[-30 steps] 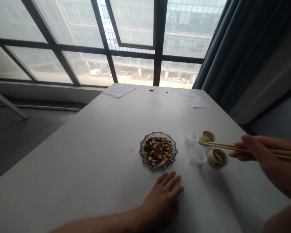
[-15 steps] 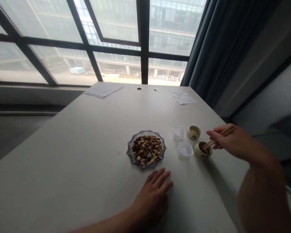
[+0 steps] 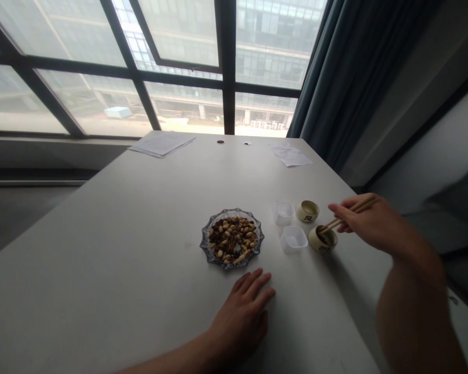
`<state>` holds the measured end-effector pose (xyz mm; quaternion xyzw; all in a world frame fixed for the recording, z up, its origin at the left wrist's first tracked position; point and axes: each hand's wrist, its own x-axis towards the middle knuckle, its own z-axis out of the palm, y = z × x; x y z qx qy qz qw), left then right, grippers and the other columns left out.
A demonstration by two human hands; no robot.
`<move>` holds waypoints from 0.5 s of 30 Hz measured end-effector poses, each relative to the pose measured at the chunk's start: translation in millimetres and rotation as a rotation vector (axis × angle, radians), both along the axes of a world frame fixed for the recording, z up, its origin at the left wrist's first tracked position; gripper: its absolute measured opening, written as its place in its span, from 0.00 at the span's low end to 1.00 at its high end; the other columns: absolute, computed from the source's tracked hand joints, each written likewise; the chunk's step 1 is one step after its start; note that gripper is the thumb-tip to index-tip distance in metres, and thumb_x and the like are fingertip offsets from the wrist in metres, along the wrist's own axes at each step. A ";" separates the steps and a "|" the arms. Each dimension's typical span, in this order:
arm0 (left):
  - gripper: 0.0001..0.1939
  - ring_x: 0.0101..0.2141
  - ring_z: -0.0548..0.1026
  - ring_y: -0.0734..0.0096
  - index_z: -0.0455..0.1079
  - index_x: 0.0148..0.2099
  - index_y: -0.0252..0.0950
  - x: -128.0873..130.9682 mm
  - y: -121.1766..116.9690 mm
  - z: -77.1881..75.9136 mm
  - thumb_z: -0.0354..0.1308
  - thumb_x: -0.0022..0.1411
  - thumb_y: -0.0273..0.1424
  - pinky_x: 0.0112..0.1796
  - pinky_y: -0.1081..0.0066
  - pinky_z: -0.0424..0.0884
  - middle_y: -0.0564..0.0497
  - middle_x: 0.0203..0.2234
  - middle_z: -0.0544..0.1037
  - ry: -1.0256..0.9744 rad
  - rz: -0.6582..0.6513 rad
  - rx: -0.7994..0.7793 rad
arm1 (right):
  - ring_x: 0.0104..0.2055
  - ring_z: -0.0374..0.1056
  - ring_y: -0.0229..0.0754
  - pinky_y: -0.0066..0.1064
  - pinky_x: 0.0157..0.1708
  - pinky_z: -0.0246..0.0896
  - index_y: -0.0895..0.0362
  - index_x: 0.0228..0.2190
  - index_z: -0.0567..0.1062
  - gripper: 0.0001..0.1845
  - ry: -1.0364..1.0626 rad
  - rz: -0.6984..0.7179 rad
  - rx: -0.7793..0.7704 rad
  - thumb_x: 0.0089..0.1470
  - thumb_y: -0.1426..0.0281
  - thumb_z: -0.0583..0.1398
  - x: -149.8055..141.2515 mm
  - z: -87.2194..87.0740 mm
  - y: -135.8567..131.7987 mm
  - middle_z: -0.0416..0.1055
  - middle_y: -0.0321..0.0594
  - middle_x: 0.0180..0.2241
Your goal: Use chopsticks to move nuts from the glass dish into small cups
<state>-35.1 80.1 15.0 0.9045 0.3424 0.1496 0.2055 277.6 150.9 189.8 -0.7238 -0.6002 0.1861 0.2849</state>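
Observation:
My right hand (image 3: 361,215) is closed around a pair of wooden chopsticks (image 3: 345,215). Their tips reach into the mouth of the nearer small ceramic cup (image 3: 320,245); whether they pinch anything there I cannot tell. Just behind it stands a second ceramic cup (image 3: 308,212) with a dark character on its side. To the left of the cups are two clear plastic containers, the nearer one (image 3: 294,240) and the farther one (image 3: 284,213). My left hand (image 3: 245,306) rests on the table, fingers outstretched, in front of a scalloped glass dish (image 3: 205,248) that holds mixed nuts (image 3: 234,236).
The white table (image 3: 132,234) carries a stack of papers (image 3: 161,144) at its far left and loose sheets (image 3: 290,155) at its far right. Beyond it stand a large window (image 3: 187,104) and a dark curtain (image 3: 339,67).
The view has shifted slightly, so everything sits a little farther left. The chopsticks' angle differs a little, with the tips still in the nearer cup. My left hand stays on the table.

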 end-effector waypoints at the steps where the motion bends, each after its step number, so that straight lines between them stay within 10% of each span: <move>1: 0.32 0.70 0.55 0.53 0.66 0.61 0.41 0.1 0.0 0.1 0.56 0.54 0.18 0.67 0.49 0.55 0.47 0.69 0.62 0.002 0.000 -0.001 | 0.26 0.80 0.48 0.28 0.22 0.72 0.57 0.29 0.82 0.19 0.001 -0.010 0.022 0.58 0.54 0.65 -1.0 1.9 -1.3 0.81 0.43 0.24; 8: 0.31 0.70 0.54 0.54 0.66 0.62 0.41 -2.3 -2.4 -1.0 0.56 0.56 0.20 0.67 0.50 0.53 0.47 0.69 0.62 -0.003 0.006 -0.017 | 0.27 0.81 0.48 0.31 0.25 0.77 0.57 0.32 0.83 0.22 0.172 -0.127 0.373 0.58 0.50 0.66 -37.7 18.6 -19.3 0.82 0.46 0.27; 15: 0.26 0.70 0.53 0.56 0.66 0.60 0.42 -3.6 -3.8 3.1 0.57 0.60 0.23 0.68 0.54 0.50 0.49 0.69 0.62 -0.018 0.011 -0.020 | 0.30 0.80 0.42 0.27 0.30 0.74 0.56 0.31 0.84 0.21 0.343 0.407 0.058 0.64 0.52 0.62 -107.3 -5.4 -26.9 0.83 0.41 0.29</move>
